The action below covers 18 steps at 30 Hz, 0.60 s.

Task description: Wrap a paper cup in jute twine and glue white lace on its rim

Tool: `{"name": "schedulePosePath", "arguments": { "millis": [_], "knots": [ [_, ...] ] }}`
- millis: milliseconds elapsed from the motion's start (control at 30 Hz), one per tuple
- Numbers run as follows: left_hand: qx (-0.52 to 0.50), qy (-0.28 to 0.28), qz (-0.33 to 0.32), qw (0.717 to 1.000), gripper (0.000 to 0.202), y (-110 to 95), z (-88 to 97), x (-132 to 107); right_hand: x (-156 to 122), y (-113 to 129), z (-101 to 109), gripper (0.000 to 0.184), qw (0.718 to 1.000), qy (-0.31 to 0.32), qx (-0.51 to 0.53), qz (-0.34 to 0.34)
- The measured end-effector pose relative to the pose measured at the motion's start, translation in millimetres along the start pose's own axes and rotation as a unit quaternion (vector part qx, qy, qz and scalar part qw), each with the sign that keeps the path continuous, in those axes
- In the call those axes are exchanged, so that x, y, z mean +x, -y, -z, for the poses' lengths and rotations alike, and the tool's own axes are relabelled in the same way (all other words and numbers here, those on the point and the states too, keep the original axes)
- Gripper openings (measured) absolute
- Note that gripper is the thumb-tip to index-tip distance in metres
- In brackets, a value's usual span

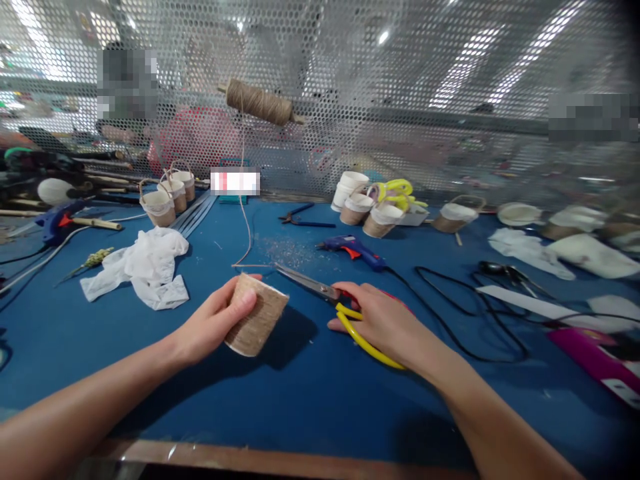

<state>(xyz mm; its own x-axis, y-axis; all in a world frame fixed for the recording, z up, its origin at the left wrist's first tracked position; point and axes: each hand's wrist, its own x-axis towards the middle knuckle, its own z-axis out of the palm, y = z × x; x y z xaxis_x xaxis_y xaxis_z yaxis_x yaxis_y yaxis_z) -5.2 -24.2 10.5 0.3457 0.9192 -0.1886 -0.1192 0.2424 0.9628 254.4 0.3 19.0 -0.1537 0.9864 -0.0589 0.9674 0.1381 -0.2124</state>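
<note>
Wrapped in brown twine, a small cup [256, 321] is tilted in my left hand [220, 317], thumb across its side. My right hand [383, 320] grips yellow-handled scissors [313, 285], whose blades point left above the blue table. Beyond the cup, a strand of twine [247, 230] hangs from a spool [259, 103] on the mesh and bends along the table toward the scissor tips. Whether the blades touch the strand I cannot tell. Behind the scissors lies a blue glue gun [353, 250] with its black cord running right.
White lace cloth [145, 267] lies at left, near another glue gun [55, 221]. Small twine-wrapped baskets [159, 210] stand at back left, with more cups [383, 220] at back right. Blue-handled pliers [305, 219] lie in the middle. A perforated metal screen [340, 147] closes the far side.
</note>
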Motion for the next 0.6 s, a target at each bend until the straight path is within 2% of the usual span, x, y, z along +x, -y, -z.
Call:
{"name": "schedulePosePath", "arguments": {
  "millis": [100, 233, 367, 500, 600],
  "knots": [
    [0.026, -0.030, -0.052, 0.998, 0.061, -0.8, 4.0, -0.5, -3.2, -5.3, 4.2, 0.055, 0.997, 0.058, 0.031, 0.031],
    [0.012, -0.071, -0.083, 0.994, 0.070, -3.5, 8.3, 2.5, -10.7, -5.0, 12.9, 0.055, 0.992, 0.110, 0.035, 0.043],
    [0.021, -0.088, -0.087, 0.992, 0.067, -1.8, 11.1, 6.0, -13.7, -10.9, 13.9, 0.050, 0.995, 0.094, 0.003, 0.041],
    [0.055, -0.076, -0.104, 0.990, 0.063, 1.1, 10.6, 6.0, -12.5, -28.6, 14.1, 0.041, 0.995, 0.067, -0.048, 0.052],
    [0.098, -0.063, -0.120, 0.986, 0.063, 1.1, 7.7, 5.7, -13.1, -33.8, 21.6, 0.044, 0.991, 0.086, -0.098, 0.031]
  ]
}}
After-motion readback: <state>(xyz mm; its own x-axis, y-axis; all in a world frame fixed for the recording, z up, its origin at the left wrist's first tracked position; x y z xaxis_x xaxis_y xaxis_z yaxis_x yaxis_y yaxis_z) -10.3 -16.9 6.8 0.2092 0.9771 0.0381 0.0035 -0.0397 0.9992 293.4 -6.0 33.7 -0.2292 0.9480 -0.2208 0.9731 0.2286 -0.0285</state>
